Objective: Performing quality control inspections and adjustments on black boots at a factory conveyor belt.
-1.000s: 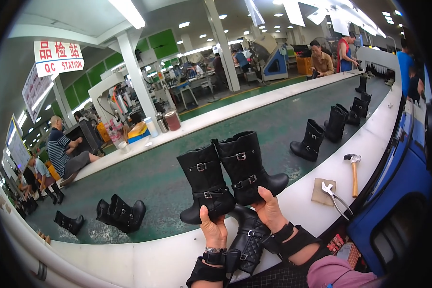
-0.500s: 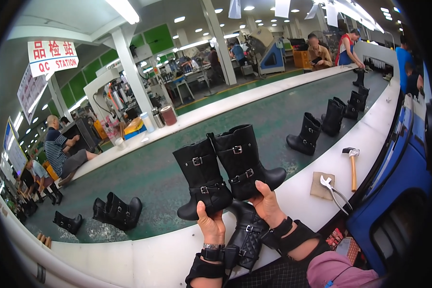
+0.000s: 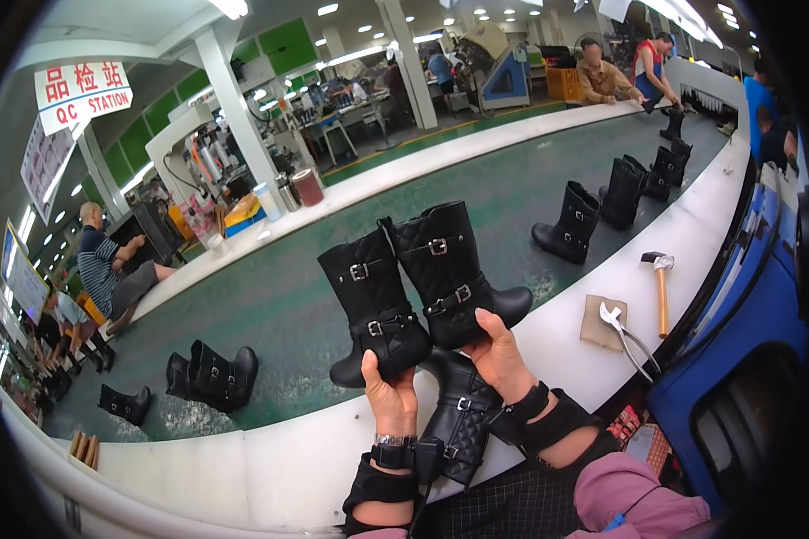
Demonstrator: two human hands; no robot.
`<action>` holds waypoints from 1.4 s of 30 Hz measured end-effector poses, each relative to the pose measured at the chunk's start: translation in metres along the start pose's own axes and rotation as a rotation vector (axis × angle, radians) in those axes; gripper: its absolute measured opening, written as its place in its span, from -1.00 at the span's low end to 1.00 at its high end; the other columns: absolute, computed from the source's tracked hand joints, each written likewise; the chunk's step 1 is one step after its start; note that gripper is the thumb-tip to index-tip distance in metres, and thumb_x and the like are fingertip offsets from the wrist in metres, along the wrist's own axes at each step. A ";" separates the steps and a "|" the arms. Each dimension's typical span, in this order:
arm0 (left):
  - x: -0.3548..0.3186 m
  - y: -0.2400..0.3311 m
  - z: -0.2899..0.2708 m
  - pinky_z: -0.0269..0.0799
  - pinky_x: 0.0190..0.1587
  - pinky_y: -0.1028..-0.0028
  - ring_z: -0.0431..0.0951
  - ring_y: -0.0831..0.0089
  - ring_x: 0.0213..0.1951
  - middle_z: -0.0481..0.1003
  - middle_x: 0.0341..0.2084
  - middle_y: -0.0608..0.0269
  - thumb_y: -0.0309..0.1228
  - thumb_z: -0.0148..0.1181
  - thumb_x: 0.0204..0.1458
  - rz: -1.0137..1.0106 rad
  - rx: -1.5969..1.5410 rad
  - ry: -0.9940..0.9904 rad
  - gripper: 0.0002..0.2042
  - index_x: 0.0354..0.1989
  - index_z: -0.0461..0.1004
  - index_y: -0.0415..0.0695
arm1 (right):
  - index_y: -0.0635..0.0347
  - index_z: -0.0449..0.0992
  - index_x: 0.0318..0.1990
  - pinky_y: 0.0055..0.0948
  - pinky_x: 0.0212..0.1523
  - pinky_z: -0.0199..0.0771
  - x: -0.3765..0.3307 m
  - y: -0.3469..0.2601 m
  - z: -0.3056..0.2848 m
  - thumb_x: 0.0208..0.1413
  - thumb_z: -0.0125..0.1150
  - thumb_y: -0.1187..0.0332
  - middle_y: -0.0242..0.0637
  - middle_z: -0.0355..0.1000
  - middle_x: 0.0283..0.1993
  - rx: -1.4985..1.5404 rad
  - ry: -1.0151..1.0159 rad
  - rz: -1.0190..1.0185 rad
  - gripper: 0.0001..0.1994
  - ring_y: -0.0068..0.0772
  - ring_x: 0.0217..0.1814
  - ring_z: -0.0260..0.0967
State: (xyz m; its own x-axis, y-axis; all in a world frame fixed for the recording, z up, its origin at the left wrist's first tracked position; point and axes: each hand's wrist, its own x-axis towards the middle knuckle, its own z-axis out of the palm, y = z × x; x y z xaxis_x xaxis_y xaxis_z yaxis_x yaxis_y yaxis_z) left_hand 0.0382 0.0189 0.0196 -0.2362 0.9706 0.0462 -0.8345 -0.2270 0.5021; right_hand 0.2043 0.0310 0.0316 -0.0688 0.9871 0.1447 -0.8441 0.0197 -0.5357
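Observation:
My left hand [image 3: 392, 393] grips a black boot [image 3: 368, 310] by its sole, thumb on the near side. Beside it, my right hand [image 3: 502, 355] grips the matching boot [image 3: 445, 269] the same way. Both boots are held upright and side by side above the belt's near edge, toes pointing outward, heels together. Each has two buckled straps and a quilted shaft. Below them, between my wrists, another black quilted boot [image 3: 463, 422] lies near the white ledge; its upper part is covered by the held boots. My fingers behind the soles are hidden.
The green conveyor belt [image 3: 315, 359] carries several black boots, some left [image 3: 216, 375], some right [image 3: 566, 225]. On the white ledge [image 3: 557, 368] lie a hammer [image 3: 662, 296], pincers [image 3: 625, 337] and a brown pad [image 3: 602, 319]. A blue machine [image 3: 737, 395] stands at right. People work at the far side.
Both held boots appear slightly higher in the picture, still side by side in my hands. The whole view has shifted a little. At the far right, a person in tan has leaned toward the belt.

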 end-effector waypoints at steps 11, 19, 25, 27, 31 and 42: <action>-0.001 0.006 0.002 0.55 -0.04 0.16 0.50 0.22 -0.04 0.44 -0.05 0.15 -0.14 0.24 -0.05 -0.154 -0.100 0.031 -0.49 0.04 0.32 -0.12 | 0.25 0.36 0.03 -0.25 -0.04 0.55 -0.003 -0.003 0.008 0.04 0.16 0.12 -0.18 0.45 -0.05 0.074 0.025 0.086 -0.53 -0.27 -0.06 0.48; -0.004 0.004 0.004 0.57 -0.06 0.17 0.52 0.23 -0.05 0.45 -0.07 0.16 -0.13 0.19 -0.01 -0.280 -0.161 0.020 -0.55 0.02 0.35 -0.08 | 0.24 0.37 0.02 -0.27 -0.11 0.60 -0.008 -0.009 0.012 0.06 0.15 0.09 -0.17 0.46 -0.07 0.118 0.017 0.142 -0.53 -0.27 -0.09 0.49; -0.012 -0.003 0.004 0.48 -0.03 0.12 0.51 0.23 -0.08 0.50 -0.13 0.22 -0.01 0.07 0.01 -0.393 -0.235 -0.059 -0.55 -0.04 0.40 -0.05 | 0.23 0.38 0.02 -0.26 -0.19 0.63 -0.006 -0.006 0.007 0.09 0.06 0.01 -0.18 0.46 -0.07 0.127 0.002 0.258 -0.50 -0.28 -0.13 0.51; -0.015 -0.006 0.006 0.43 -0.01 0.13 0.50 0.24 -0.08 0.51 -0.15 0.25 0.03 0.05 0.00 -0.387 -0.224 -0.045 -0.54 -0.04 0.41 -0.03 | 0.21 0.38 0.02 -0.25 -0.20 0.63 -0.007 -0.005 0.005 0.10 0.01 -0.03 -0.19 0.45 -0.04 0.131 -0.026 0.322 -0.49 -0.29 -0.13 0.50; -0.021 0.001 0.007 0.36 -0.01 0.13 0.46 0.16 -0.08 0.48 -0.14 0.22 0.12 -0.13 0.02 -0.422 -0.241 -0.073 -0.47 -0.02 0.40 -0.02 | 0.27 0.44 -0.09 -0.29 -0.43 0.61 -0.007 -0.003 0.004 0.09 -0.04 -0.11 -0.18 0.49 -0.23 0.016 -0.137 0.422 -0.45 -0.33 -0.36 0.50; -0.046 0.020 0.011 0.23 0.15 0.01 0.30 0.05 0.15 0.35 0.08 0.10 0.19 -0.13 -0.08 -0.607 -0.265 -0.163 -0.31 0.16 0.30 -0.02 | 0.39 0.47 -0.43 -0.55 -0.79 0.33 -0.024 -0.036 0.017 0.06 -0.21 -0.35 -0.20 0.35 -0.69 -1.287 -0.052 0.640 -0.22 -0.42 -0.85 0.23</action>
State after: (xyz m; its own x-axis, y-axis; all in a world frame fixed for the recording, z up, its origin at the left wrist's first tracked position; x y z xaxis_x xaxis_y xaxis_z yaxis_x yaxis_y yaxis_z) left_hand 0.0376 -0.0291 0.0374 0.3733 0.9270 -0.0366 -0.8941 0.3700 0.2524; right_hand 0.2274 0.0041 0.0622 -0.2887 0.8747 -0.3894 0.3947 -0.2618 -0.8807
